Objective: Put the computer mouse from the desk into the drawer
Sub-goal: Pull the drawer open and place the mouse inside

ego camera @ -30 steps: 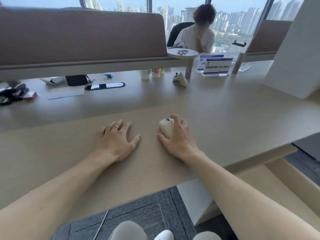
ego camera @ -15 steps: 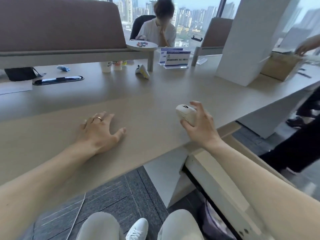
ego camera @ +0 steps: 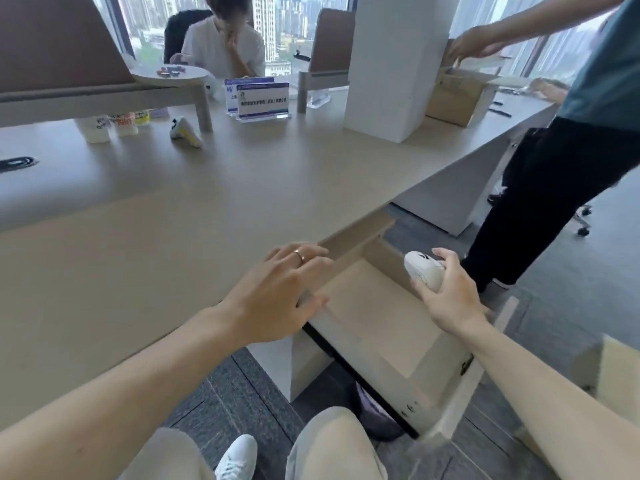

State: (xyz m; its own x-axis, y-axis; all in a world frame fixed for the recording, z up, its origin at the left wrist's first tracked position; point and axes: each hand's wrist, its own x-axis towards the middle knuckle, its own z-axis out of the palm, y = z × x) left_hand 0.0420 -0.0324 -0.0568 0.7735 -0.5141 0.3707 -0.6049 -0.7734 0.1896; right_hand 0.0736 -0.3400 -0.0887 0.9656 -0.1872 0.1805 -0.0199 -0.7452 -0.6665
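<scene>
Blue-and-white desk signs (ego camera: 262, 99) with print too small and blurred to read

Drawer (ego camera: 377, 327) open below desk (ego camera: 173, 216), inside looks bare, lots of room. I see right hand (ego camera: 453, 299) with mouse (ego camera: 424, 271) above far side of drawer, nothing under it. Left hand (ego camera: 277, 292) lies on desk edge, fingertips over drawer's near side. Desk edge hangs over drawer's back part. Standing person's dark legs (ego camera: 540, 209) near, past drawer's right side. White pillar (ego camera: 391, 64) well back on desk.
</scene>
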